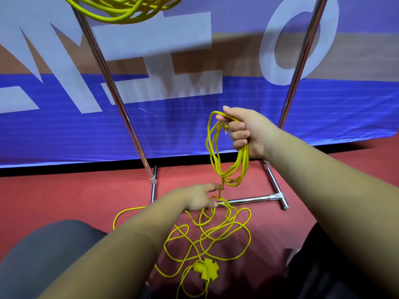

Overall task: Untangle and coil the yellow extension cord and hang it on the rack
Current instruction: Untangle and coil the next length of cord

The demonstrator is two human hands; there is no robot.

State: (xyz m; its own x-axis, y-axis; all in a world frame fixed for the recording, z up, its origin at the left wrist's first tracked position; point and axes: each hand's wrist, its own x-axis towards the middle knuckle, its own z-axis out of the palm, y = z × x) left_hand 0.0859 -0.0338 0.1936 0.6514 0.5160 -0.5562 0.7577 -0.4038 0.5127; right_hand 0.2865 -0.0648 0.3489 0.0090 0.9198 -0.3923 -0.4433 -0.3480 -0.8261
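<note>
The right hand (246,130), raised before the metal rack (110,83), grips several hanging loops of the yellow extension cord (243,162), while the left hand (200,198), lower down, has one strand between thumb and forefinger, its grip unclear, and the remaining cord lies tangled on the red floor (75,195) with its cross-shaped socket (207,271).

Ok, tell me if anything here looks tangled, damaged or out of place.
Most of the yellow extension cord lies in a snarl of crossing loops on the red floor, socket end among them; only a few loops hang from the right hand. No damage shows.
</note>
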